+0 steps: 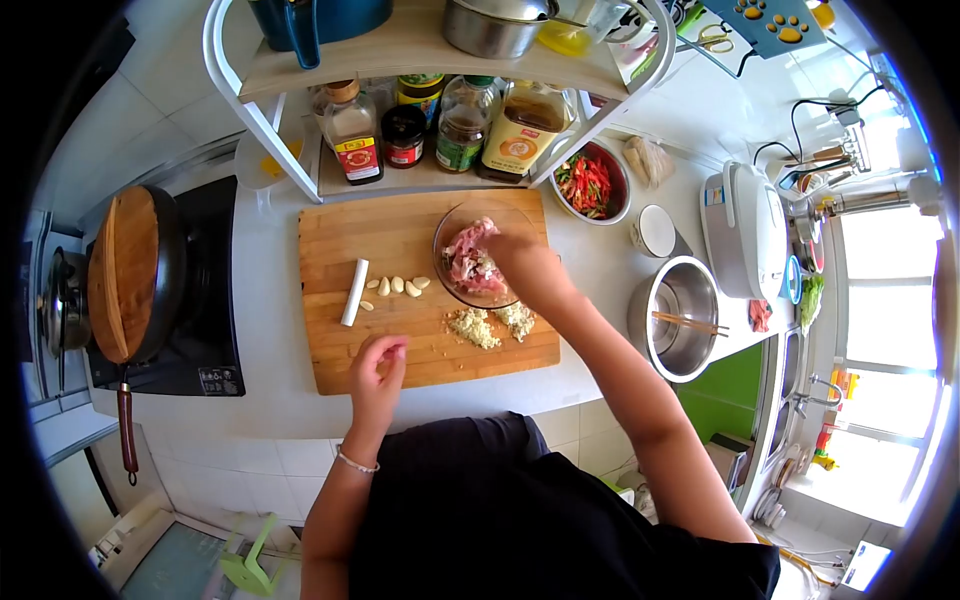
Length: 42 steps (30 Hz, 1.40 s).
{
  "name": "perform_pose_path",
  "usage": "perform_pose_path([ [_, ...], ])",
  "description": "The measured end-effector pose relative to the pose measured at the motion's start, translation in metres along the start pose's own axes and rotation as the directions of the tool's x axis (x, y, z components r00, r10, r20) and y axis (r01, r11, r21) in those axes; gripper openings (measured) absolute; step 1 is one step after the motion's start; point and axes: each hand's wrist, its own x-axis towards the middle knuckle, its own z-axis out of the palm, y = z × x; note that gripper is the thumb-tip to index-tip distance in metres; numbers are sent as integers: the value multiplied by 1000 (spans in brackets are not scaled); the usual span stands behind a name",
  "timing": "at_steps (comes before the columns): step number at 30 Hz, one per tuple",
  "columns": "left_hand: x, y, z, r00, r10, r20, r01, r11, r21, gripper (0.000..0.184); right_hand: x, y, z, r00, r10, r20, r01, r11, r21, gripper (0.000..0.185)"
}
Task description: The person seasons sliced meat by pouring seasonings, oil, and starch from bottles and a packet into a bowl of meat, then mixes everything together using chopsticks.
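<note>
My right hand [532, 270] is over the right side of a glass bowl [440, 232] that holds pieces of raw meat [473, 258]; its fingers are blurred and I cannot make out what they hold. My left hand [380, 368] hovers at the front edge of the wooden cutting board [400, 212], its fingers curled and apart with nothing between them. A white stalk piece [354, 292] and several garlic cloves [398, 285] lie left of the bowl. Chopped garlic [474, 327] is piled in front of it.
A shelf [400, 65] with bottles and jars stands behind the board. To the right are a bowl of sliced peppers [590, 182], a white cup [655, 230], a steel pot [683, 318] with chopsticks and a rice cooker [745, 230]. A lidded pan [135, 275] sits on the left stove.
</note>
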Motion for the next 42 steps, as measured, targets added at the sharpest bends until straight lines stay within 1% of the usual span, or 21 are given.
perform_pose_path([
  [2,11,17,9,990,104,93,-112,991,80,14,-11,10,22,981,-52,-187,102,959,264,31],
  [3,15,21,14,988,118,101,-128,987,95,17,-8,17,25,979,-66,-195,115,961,253,31],
  [4,21,26,21,989,122,88,-130,987,93,17,-5,21,27,984,98,-147,18,772,635,32],
  [5,25,32,30,985,144,93,-154,982,111,20,-9,22,33,971,237,-21,-84,426,901,33],
  [6,28,37,38,981,165,104,-178,975,131,23,-8,13,17,956,285,73,-126,172,977,30],
  [8,37,49,61,955,264,136,-281,951,128,31,-7,22,24,945,305,117,-168,147,975,28],
  [9,39,55,73,928,324,185,-352,924,148,37,-6,21,21,947,301,111,-162,150,975,28],
  [11,39,59,98,886,370,279,-420,896,144,49,-8,16,11,929,370,-21,-209,569,795,26],
  [12,36,61,109,871,372,320,-432,891,141,55,-8,14,9,930,366,-23,-205,571,795,26],
  [14,26,64,124,853,359,379,-451,872,188,64,-8,13,6,948,232,-217,-88,848,523,19],
  [18,19,56,126,865,354,355,-439,876,198,73,-10,19,3,982,85,-170,-22,939,343,19],
  [22,23,56,126,884,352,308,-418,889,186,75,-9,12,-2,979,137,-154,-122,987,101,13],
  [23,25,59,126,883,358,302,-430,877,216,75,-8,13,0,966,58,-252,-43,997,64,7],
  [28,49,66,112,854,449,262,-514,805,297,70,-2,14,7,899,-49,-436,134,977,167,6],
  [30,69,58,95,908,407,99,-413,832,370,65,-4,14,9,915,-63,-399,140,976,165,5],
  [31,89,49,93,890,435,-139,-416,897,146,59,-6,14,3,946,-91,-312,121,989,80,4],
  [32,107,39,84,887,384,-256,-346,920,183,61,-6,14,4,944,-94,-316,126,989,80,4],
  [35,176,36,58,770,324,-550,-205,941,269,77,0,9,9,897,-66,-438,148,976,157,6],
  [36,203,24,49,765,328,-554,-210,941,267,77,-1,9,9,894,-71,-442,153,977,151,6],
  [39,254,8,27,756,377,-536,-327,926,190,88,-7,16,6,988,105,-115,-98,993,64,8],
  [42,259,19,9,823,449,-349,-424,893,150,91,-1,20,9,943,-94,-320,136,984,113,10],
])
